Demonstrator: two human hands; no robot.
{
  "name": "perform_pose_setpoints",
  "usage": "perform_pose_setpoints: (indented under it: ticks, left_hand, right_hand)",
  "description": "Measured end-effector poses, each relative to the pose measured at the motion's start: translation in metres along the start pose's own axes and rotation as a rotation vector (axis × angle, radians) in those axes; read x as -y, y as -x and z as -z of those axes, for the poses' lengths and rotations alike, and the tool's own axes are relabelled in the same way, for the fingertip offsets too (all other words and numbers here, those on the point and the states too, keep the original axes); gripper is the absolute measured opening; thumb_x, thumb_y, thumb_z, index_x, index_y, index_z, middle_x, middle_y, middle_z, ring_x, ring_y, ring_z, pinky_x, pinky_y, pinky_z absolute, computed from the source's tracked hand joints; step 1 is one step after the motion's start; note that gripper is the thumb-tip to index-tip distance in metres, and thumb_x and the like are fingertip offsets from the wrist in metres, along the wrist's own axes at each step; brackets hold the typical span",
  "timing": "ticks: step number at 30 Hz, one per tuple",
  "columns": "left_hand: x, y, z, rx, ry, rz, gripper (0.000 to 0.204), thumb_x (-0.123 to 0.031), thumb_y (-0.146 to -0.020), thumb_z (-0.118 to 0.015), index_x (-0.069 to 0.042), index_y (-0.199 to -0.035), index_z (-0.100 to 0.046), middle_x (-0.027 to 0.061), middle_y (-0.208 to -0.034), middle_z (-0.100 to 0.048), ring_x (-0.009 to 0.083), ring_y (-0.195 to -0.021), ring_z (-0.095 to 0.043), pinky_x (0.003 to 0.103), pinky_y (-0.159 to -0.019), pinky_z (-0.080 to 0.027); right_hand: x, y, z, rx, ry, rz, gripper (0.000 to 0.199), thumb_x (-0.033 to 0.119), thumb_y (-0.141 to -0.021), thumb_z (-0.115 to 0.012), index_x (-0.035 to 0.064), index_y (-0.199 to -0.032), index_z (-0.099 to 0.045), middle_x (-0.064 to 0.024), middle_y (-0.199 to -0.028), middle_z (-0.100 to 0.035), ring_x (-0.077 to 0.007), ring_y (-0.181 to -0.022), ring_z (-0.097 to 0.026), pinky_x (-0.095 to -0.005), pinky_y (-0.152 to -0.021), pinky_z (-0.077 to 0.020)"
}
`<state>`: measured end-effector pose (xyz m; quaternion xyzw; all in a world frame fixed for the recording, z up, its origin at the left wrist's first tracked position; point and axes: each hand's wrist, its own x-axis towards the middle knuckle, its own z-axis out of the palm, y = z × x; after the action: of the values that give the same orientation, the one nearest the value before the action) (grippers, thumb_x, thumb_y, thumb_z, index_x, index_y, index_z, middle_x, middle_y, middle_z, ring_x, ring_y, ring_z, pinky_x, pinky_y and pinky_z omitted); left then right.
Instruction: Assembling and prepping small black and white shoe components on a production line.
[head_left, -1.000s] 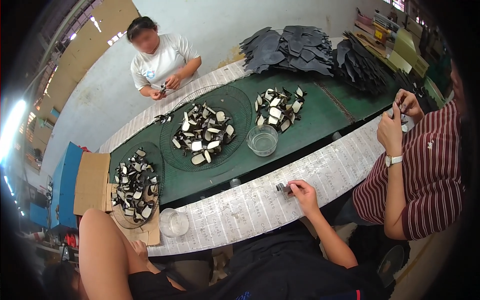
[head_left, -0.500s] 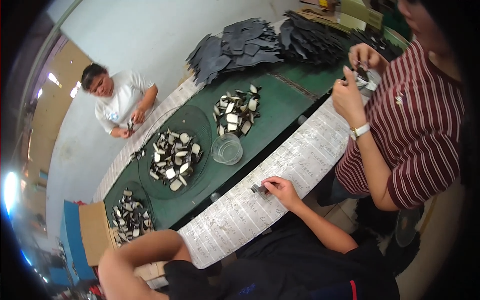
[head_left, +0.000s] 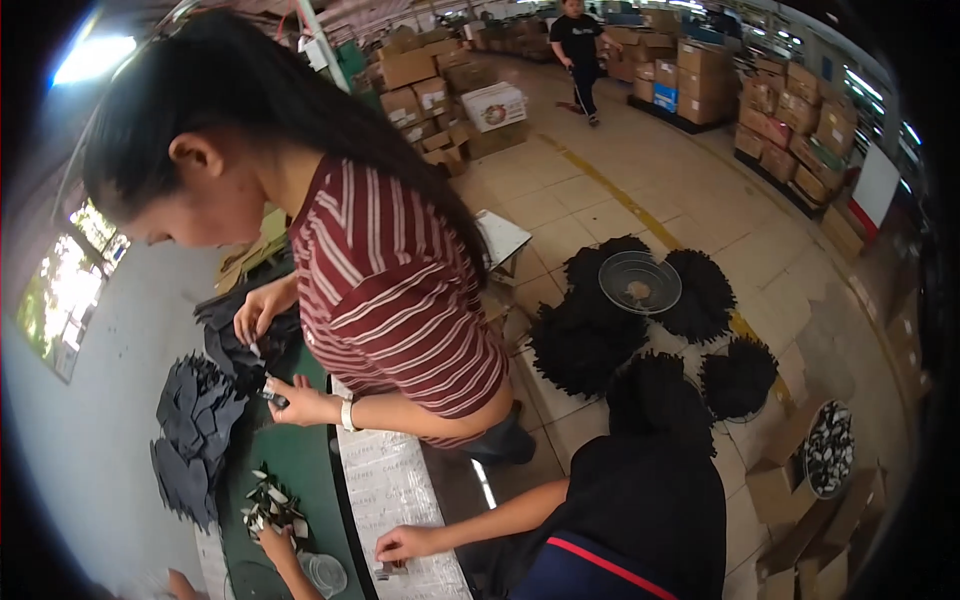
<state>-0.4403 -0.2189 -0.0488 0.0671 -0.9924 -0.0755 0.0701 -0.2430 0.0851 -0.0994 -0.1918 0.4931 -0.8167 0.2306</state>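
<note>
On the white paper-covered strip at the table's near edge, my right hand [head_left: 408, 543] pinches a small dark piece [head_left: 388, 571], held low over the paper. My left hand [head_left: 277, 545] comes in from the lower edge and reaches onto a pile of small black-and-white pieces [head_left: 268, 497] on the green table [head_left: 318, 460]. Its fingers are drawn together at the pile, and what they grip is too small to make out. Beside my left forearm stands a clear plastic cup [head_left: 324, 575].
A co-worker in a striped shirt [head_left: 400, 300] stands close by, handling small dark parts. Stacked dark sheets [head_left: 195, 430] lie along the table's far side. Behind are black bundles [head_left: 590, 340] on the floor, a round basket [head_left: 640, 283], cartons [head_left: 705, 80] and a walking person [head_left: 580, 45].
The view has swung right, bringing the floor and cartons into sight. My left arm, bent before, now extends to the pile. My right hand still holds a small dark piece over the paper.
</note>
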Motion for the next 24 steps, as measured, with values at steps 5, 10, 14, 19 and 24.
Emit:
perform_pose_setpoints:
  ticks: [5, 10, 14, 19, 24]
  left_hand:
    - [0.005, 0.001, 0.02, -0.184, 0.094, -0.18, 0.063, -0.021, -0.071, -0.081, -0.002, -0.126, -0.056, 0.0272, -0.108, -0.056, 0.0443, -0.099, -0.057, 0.047, -0.084, -0.048]
    - [0.061, 0.005, 0.059, -0.429, 0.622, 0.091, 0.055, -0.044, -0.09, -0.063, -0.005, -0.127, -0.057, 0.018, -0.107, -0.06, 0.0348, -0.098, -0.057, 0.043, -0.081, -0.047]
    - [0.032, 0.045, 0.101, -0.247, 1.435, 0.428, 0.045, -0.042, -0.098, -0.053, -0.006, -0.124, -0.058, 0.0066, -0.098, -0.062, 0.0178, -0.087, -0.063, 0.038, -0.075, -0.051]
    - [-0.075, 0.232, 0.177, -0.6, 1.891, 0.312, 0.049, -0.038, -0.096, -0.053, -0.004, -0.131, -0.049, 0.0146, -0.111, -0.062, 0.0305, -0.097, -0.061, 0.041, -0.079, -0.054]
    - [-0.066, 0.333, 0.1, -0.293, 2.009, 0.574, 0.037, -0.035, -0.092, -0.049, -0.003, -0.103, -0.064, 0.0082, -0.082, -0.068, 0.0203, -0.07, -0.064, 0.029, -0.051, -0.049]
  right_hand:
    - [0.004, 0.006, -0.006, 0.01, -0.023, 0.002, 0.024, 0.028, -0.097, -0.06, 0.0047, -0.104, -0.064, 0.0031, -0.084, -0.061, -0.0046, -0.07, -0.058, -0.0218, -0.063, -0.0505]
    - [0.008, 0.0, -0.017, 0.033, -0.034, 0.011, 0.024, 0.028, -0.097, -0.06, 0.0052, -0.104, -0.064, 0.0025, -0.083, -0.061, -0.0046, -0.069, -0.058, -0.022, -0.063, -0.0512]
    - [0.005, -0.001, 0.005, -0.014, -0.065, -0.032, 0.027, 0.027, -0.098, -0.058, 0.0034, -0.11, -0.063, -0.0009, -0.089, -0.062, -0.0066, -0.076, -0.06, -0.0229, -0.069, -0.0523]
    - [-0.006, -0.004, -0.022, -0.099, -0.112, 0.006, 0.026, 0.03, -0.097, -0.059, 0.0073, -0.108, -0.064, 0.0027, -0.083, -0.06, -0.0053, -0.066, -0.058, -0.0218, -0.06, -0.0503]
    - [-0.018, -0.007, -0.005, -0.108, -0.139, -0.114, 0.028, 0.033, -0.097, -0.06, 0.01, -0.112, -0.063, 0.0052, -0.089, -0.059, -0.0034, -0.07, -0.057, -0.0212, -0.066, -0.0507]
